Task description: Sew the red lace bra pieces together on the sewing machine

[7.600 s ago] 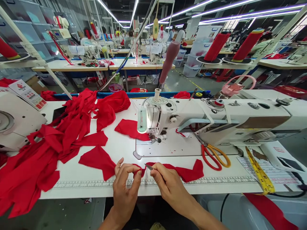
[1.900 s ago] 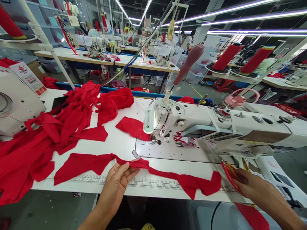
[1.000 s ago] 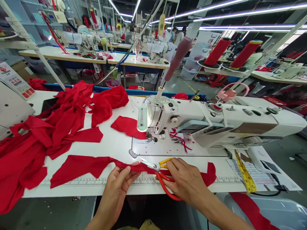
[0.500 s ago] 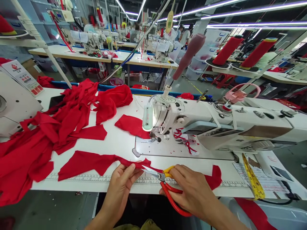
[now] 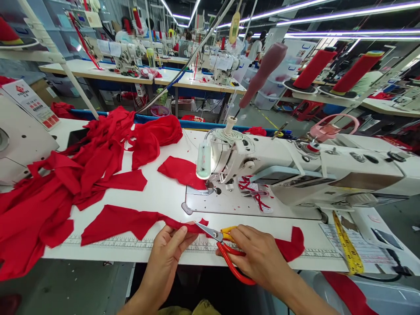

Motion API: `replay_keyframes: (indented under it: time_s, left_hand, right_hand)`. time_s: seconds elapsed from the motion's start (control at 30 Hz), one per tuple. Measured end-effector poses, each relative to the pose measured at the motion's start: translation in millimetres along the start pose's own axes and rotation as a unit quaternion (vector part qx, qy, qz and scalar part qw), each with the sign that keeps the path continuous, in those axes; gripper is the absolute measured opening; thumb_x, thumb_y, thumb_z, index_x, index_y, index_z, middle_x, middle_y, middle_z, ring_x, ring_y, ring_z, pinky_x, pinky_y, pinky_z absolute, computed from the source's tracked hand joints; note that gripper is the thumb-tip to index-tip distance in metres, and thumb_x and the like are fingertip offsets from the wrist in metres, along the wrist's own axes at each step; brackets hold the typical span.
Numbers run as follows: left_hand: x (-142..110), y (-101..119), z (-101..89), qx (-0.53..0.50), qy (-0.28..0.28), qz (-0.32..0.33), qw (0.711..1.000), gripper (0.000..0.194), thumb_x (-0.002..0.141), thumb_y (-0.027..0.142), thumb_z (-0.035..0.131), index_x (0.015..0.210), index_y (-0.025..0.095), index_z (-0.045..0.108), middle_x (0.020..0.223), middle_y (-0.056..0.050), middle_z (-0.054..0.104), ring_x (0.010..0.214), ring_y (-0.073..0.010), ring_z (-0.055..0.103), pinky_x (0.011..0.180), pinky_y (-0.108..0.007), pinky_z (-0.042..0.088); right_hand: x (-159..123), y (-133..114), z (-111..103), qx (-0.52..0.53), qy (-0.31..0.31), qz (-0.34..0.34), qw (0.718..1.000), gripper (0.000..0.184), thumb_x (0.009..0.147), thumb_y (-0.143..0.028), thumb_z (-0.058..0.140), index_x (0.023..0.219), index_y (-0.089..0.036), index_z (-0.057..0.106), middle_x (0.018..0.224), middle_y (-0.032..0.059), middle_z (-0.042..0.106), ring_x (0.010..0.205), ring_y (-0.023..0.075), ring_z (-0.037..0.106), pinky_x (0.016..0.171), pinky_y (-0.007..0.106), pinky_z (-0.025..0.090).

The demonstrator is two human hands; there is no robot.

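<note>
Near the table's front edge, my left hand (image 5: 172,249) pinches the edge of a long piece of red fabric (image 5: 121,222) between thumb and fingers. The fabric stretches left across the printed ruler, and red cloth shows again past my right hand. My right hand (image 5: 252,249) is wrapped round scissors (image 5: 226,245) with red and yellow handles. Their blades look closed together, the tip lying against the cloth just right of my left thumb. Behind them, another red piece (image 5: 182,172) reaches under the presser-foot area of the sewing machine (image 5: 256,162).
A large heap of red fabric (image 5: 95,170) covers the table's left side. A yellow measuring tape (image 5: 347,245) and papers lie at the right. Red thread cones (image 5: 315,70) stand on a rack behind the machine. Other sewing tables (image 5: 98,72) and people are farther back.
The scissors' blades have closed, and their handles have drawn together in my right hand. The tip has risen slightly over the cloth. My left hand keeps its pinch.
</note>
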State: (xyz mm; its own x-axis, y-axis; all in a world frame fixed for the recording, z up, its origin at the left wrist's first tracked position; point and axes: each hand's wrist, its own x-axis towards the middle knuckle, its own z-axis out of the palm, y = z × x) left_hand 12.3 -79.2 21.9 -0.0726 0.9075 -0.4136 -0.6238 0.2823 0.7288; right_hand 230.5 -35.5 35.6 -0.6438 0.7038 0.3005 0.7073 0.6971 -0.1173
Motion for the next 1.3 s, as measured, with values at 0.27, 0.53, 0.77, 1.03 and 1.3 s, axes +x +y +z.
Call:
replay_keyframes:
  time_s: [0.27, 0.53, 0.77, 1.03, 1.3]
  left_hand:
    - [-1, -2, 2.3, 0.016, 0.002, 0.024, 1.0, 0.032, 0.081, 0.041, 0.077, 0.1, 0.015, 0.072, 0.115, -0.011, 0.073, 0.115, -0.0291, 0.065, 0.104, -0.041, 0.049]
    - [-2, -2, 2.0, 0.016, -0.003, 0.026, 1.0, 0.032, 0.08, 0.04, 0.077, 0.099, 0.015, 0.073, 0.11, -0.011, 0.075, 0.111, -0.0293, 0.067, 0.104, -0.043, 0.05]
    - [-2, -3, 2.3, 0.023, 0.008, 0.028, 0.999, 0.032, 0.077, 0.04, 0.079, 0.097, 0.016, 0.074, 0.11, -0.01, 0.075, 0.11, -0.0288, 0.067, 0.103, -0.042, 0.051]
    - [-4, -7, 0.9, 0.025, -0.012, 0.02, 0.999, 0.033, 0.08, 0.039, 0.077, 0.101, 0.015, 0.074, 0.111, -0.011, 0.074, 0.113, -0.0298, 0.065, 0.104, -0.043, 0.05]
    - [5, 8, -5.9, 0.03, 0.037, 0.019, 0.999, 0.04, 0.071, 0.041, 0.083, 0.097, 0.014, 0.071, 0.1, -0.01, 0.075, 0.1, -0.0273, 0.07, 0.099, -0.041, 0.053]
  right_hand:
    - [4, -9, -1, -0.021, -0.011, 0.004, 1.0, 0.035, 0.094, -0.053, 0.055, 0.084, -0.02, 0.059, 0.076, 0.0029, 0.061, 0.066, 0.0168, 0.059, 0.058, 0.028, 0.038]
    - [7, -4, 3, 0.014, -0.032, -0.007, 0.999, 0.03, 0.093, -0.048, 0.061, 0.08, -0.022, 0.054, 0.073, 0.0002, 0.061, 0.062, 0.0157, 0.058, 0.053, 0.028, 0.036]
    - [13, -8, -2, 0.019, -0.053, 0.001, 0.998, 0.04, 0.089, -0.06, 0.06, 0.08, -0.022, 0.053, 0.076, 0.0015, 0.061, 0.065, 0.0174, 0.06, 0.055, 0.028, 0.036]
    - [12, -8, 9, 0.02, -0.05, -0.018, 0.998, 0.035, 0.088, -0.055, 0.066, 0.081, -0.022, 0.055, 0.075, 0.0003, 0.062, 0.065, 0.0161, 0.06, 0.055, 0.028, 0.035]
    - [9, 3, -2, 0.054, 0.003, 0.071, 0.996, 0.024, 0.095, -0.041, 0.055, 0.08, -0.023, 0.05, 0.074, 0.0008, 0.061, 0.065, 0.0152, 0.059, 0.053, 0.025, 0.036]
